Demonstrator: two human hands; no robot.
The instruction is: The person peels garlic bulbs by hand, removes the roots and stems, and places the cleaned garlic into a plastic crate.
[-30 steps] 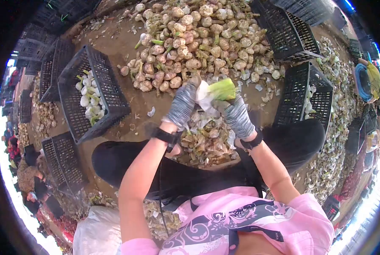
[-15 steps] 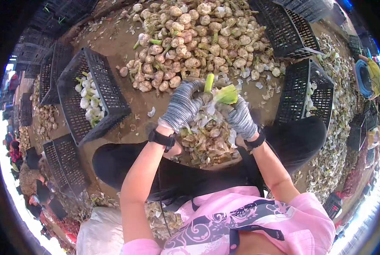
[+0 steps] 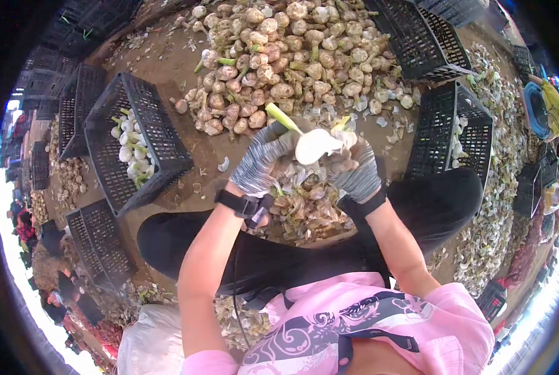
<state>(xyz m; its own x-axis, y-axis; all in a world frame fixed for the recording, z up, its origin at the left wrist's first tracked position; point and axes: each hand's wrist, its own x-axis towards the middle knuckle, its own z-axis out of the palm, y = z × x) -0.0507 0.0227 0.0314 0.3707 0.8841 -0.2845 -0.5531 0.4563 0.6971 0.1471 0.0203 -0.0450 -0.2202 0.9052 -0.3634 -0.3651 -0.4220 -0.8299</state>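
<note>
A white garlic bulb [image 3: 312, 147] with a short green stem [image 3: 282, 116] is held up between my two gloved hands. My left hand [image 3: 264, 157], in a grey striped glove, is closed on the bulb's left side near the stem. On the other side, my right hand [image 3: 356, 167] has its fingers closed around yellowish-white garlic skin [image 3: 343, 130] at the bulb's right edge; its fingertips are partly hidden. Below both hands lies a heap of dry peeled skins [image 3: 310, 209] between my legs.
Ahead spreads a large pile of unpeeled garlic [image 3: 292, 56]. A black crate [image 3: 167, 140] with clean white bulbs stands at left, another crate [image 3: 432, 128] with some bulbs at right. A further crate [image 3: 417, 44] is at the upper right. Skins litter the floor.
The bulb has turned, its white side now facing up and its stem leaning left. Outer skin has come back from the bulb towards my right hand.
</note>
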